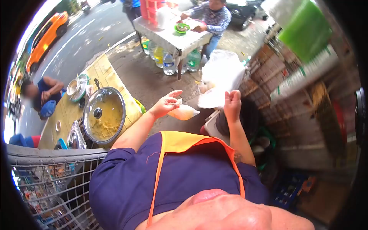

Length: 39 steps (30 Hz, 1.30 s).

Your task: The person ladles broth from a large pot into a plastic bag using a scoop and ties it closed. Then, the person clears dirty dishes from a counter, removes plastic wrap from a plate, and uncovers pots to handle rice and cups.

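A small clear plastic bag (183,112) hangs in front of the person's chest, in the gap between the two hands. It is plump and rounded underneath, narrows to a pointed clear corner on the right, and shows pale orange, cloudy contents through its shiny film; its upper end is bunched and whitish.

The left hand (167,105) has that bunched end between thumb and fingers, the other fingers partly spread. The right hand (232,105) is raised with its fingers drawn together, just beside a large white plastic bag (223,71); whether it grips any of that plastic I cannot tell.

Below the hands is the person's orange-edged apron (178,142). To the left, a yellow-topped worktop (102,69) carries a wide pan under a glass lid (110,100), with yellowish food visible through the glass. Farther forward, another person (217,18) sits at a white-covered table (196,39), hands near a green bowl (182,28). Large plastic bottles (169,64) stand beneath that table. An orange car (46,41) is on the road at far left.
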Each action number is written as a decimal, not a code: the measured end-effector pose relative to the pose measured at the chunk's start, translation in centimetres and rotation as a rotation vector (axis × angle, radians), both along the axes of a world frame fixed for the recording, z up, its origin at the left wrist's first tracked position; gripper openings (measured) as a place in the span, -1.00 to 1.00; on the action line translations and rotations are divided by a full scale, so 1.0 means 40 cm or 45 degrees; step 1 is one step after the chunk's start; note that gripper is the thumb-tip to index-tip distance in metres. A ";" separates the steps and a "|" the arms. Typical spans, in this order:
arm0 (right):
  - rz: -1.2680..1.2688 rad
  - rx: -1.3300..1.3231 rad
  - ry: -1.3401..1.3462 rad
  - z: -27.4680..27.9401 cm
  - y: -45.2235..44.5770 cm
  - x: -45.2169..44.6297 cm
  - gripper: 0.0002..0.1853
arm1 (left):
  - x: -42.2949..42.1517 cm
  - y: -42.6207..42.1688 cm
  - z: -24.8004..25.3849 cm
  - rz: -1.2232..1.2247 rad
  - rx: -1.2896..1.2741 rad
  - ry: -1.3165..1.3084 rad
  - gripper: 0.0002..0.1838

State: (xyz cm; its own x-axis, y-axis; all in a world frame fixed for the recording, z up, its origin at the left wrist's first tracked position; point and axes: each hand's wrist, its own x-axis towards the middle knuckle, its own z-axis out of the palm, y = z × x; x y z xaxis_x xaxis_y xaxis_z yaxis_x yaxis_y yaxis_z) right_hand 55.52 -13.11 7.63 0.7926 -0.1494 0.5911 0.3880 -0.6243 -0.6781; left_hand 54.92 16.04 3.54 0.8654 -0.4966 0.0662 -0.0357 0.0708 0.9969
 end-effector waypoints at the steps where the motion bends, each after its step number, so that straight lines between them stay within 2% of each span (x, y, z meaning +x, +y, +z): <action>1: 0.003 -0.191 -0.145 -0.018 0.018 0.056 -0.79 | 0.022 0.005 0.010 0.053 -0.014 0.004 -0.92; 2: 0.082 -0.250 -0.188 -0.047 0.044 0.118 -0.78 | 0.045 0.010 0.020 0.091 0.046 -0.098 -0.91; 3: 0.127 -0.322 -0.005 -0.065 0.085 0.160 -0.78 | 0.062 0.014 0.034 0.125 0.110 -0.192 -0.89; 5: 0.339 -0.292 0.275 -0.080 0.193 0.240 -0.79 | 0.112 0.021 0.035 0.205 0.102 -0.175 -0.90; 6: 0.548 -0.246 0.342 -0.076 0.248 0.274 -0.80 | 0.145 0.033 0.020 0.310 0.352 -0.434 -0.90; 7: 0.732 -0.212 0.383 -0.057 0.301 0.305 -0.80 | 0.176 0.048 0.016 0.410 0.612 -0.682 -0.90; 9: 1.153 -0.216 0.201 -0.061 0.382 0.374 -0.81 | 0.227 0.076 0.009 0.575 0.722 -0.711 -0.91; 11: 1.274 -0.310 0.131 -0.053 0.432 0.438 -0.83 | 0.271 0.123 0.001 0.758 0.830 -0.740 -0.91; 13: 1.451 -0.450 0.038 -0.031 0.475 0.525 -0.83 | 0.308 0.176 0.005 0.600 1.001 -0.641 -0.89; 15: 1.516 -0.323 0.418 -0.045 0.491 0.585 -0.84 | 0.347 0.210 0.000 0.759 1.024 -0.718 -0.91; 17: 1.529 -0.530 0.453 -0.003 0.537 0.636 -0.85 | 0.391 0.241 0.031 0.932 0.970 -0.839 -0.95; 19: 1.636 -0.578 0.347 -0.001 0.598 0.692 -0.89 | 0.434 0.279 0.055 1.022 0.980 -0.841 -0.96; 21: 1.769 -0.459 0.305 -0.003 0.650 0.736 -0.91 | 0.465 0.323 0.040 1.062 0.992 -0.852 -0.96; 23: 1.889 -0.426 0.338 0.000 0.706 0.798 -0.88 | 0.506 0.368 0.020 0.974 1.079 -0.763 -0.95; 25: 1.985 -0.345 0.241 0.006 0.754 0.867 -0.87 | 0.543 0.405 0.004 1.065 1.072 -0.669 -0.91; 27: 1.973 -0.383 0.310 -0.014 0.791 0.950 -0.87 | 0.575 0.441 -0.030 1.089 0.922 -0.527 -0.92; 28: 2.017 -0.369 0.274 -0.024 0.815 0.991 -0.86 | 0.596 0.458 -0.032 1.074 0.727 -0.597 -0.92; 29: 2.060 -0.355 0.239 -0.040 0.835 1.024 -0.85 | 0.613 0.460 -0.042 1.102 0.739 -0.568 -0.92; 30: 2.099 -0.354 0.243 -0.044 0.855 1.053 -0.85 | 0.638 0.463 -0.046 1.215 0.604 -0.580 -0.92; 31: 1.985 -0.448 0.128 -0.046 0.879 1.077 -0.83 | 0.658 0.477 -0.048 1.319 0.478 -0.596 -0.91; 32: 1.857 -0.534 0.024 -0.061 0.898 1.102 -0.80 | 0.678 0.497 -0.062 1.350 0.517 -0.629 -0.89; 33: 1.880 -0.517 0.023 -0.077 0.923 1.140 -0.80 | 0.699 0.516 -0.060 1.365 0.539 -0.619 -0.89; 35: 1.818 -0.682 -0.296 -0.125 0.967 1.222 -0.76 | 0.722 0.548 -0.048 1.381 0.203 -0.519 -0.87; 36: 1.840 -0.674 -0.351 -0.147 0.994 1.261 -0.81 | 0.735 0.570 -0.042 1.447 0.213 -0.501 -0.87; 37: 1.862 -0.675 -0.339 -0.163 1.019 1.279 -0.81 | 0.746 0.589 -0.024 1.445 -0.019 -0.417 -0.89; 39: 1.827 -0.347 0.156 -0.179 1.090 1.309 -0.83 | 0.759 0.633 0.015 1.488 0.040 -0.398 -0.89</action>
